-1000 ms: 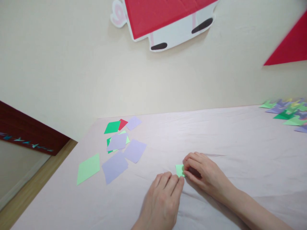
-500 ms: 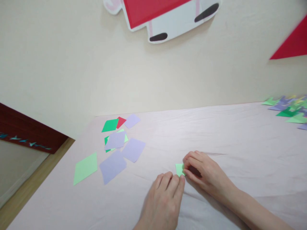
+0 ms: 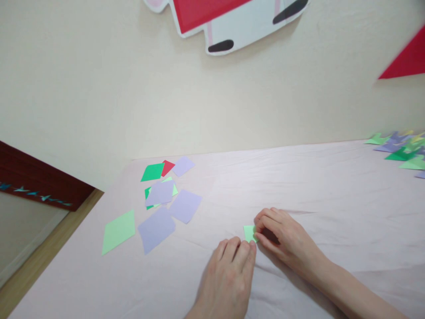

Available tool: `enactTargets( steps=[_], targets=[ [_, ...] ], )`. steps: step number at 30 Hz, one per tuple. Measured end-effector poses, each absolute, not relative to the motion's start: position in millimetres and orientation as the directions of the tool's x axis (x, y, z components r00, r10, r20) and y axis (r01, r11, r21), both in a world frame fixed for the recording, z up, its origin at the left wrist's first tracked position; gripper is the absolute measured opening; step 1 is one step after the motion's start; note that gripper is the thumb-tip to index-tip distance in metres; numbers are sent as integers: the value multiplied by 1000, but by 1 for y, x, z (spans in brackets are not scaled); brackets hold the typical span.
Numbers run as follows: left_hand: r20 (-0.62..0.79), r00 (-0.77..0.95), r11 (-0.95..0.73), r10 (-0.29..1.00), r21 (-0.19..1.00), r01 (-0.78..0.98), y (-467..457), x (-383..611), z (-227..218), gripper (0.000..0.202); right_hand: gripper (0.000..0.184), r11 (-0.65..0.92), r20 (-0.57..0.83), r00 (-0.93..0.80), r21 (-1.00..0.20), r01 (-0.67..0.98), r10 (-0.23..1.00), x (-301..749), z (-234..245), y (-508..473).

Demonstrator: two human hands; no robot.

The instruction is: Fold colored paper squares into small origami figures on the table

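A small light green piece of paper (image 3: 249,232) lies on the pale cloth, partly covered by my fingers. My right hand (image 3: 282,235) pinches its right edge between thumb and fingertips, the other fingers curled over. From below, my left hand (image 3: 230,274) presses its fingertips on the paper's lower edge, fingers close together. Any folds under the fingers are hidden.
Loose paper squares lie to the left: purple (image 3: 185,206), light green (image 3: 118,232), dark green (image 3: 152,172) and red (image 3: 168,168). Folded paper shapes (image 3: 401,153) cluster at the far right by the wall. A red and white cutout (image 3: 232,37) hangs above.
Both hands hold nearly the same pose on the light green paper. The whole view has shifted very slightly; nothing was taken up or let go.
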State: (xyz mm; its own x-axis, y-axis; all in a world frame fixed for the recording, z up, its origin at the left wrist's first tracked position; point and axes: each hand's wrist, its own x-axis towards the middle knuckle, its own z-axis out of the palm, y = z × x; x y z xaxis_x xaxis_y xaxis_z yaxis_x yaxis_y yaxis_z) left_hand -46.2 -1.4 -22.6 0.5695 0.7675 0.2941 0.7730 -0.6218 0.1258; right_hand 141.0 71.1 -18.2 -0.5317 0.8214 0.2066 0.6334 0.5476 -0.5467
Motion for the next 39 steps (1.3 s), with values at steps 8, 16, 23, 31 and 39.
enactTargets(
  steps=[8, 16, 23, 31, 39],
  targets=[
    [308, 561, -600, 768, 40, 799, -2, -42, -21, 40, 15, 532, 198, -520, -558, 637, 831, 140, -18, 70],
    [338, 561, -580, 755, -53, 813, -6, -40, -20, 41, 15, 522, 188, -513, -551, 652, 838, 138, -17, 69],
    [312, 586, -592, 748, -86, 801, -6, -40, -18, 41, 15, 525, 197, -511, -555, 645, 836, 139, -16, 68],
    [289, 583, -583, 759, -94, 807, -7, -39, -21, 44, 14, 529, 199, -511, -539, 656, 836, 137, -19, 68],
    [334, 576, -576, 746, -111, 810, -5, -36, -18, 41, 19, 477, 145, -517, -645, 598, 844, 143, -15, 65]
  ],
)
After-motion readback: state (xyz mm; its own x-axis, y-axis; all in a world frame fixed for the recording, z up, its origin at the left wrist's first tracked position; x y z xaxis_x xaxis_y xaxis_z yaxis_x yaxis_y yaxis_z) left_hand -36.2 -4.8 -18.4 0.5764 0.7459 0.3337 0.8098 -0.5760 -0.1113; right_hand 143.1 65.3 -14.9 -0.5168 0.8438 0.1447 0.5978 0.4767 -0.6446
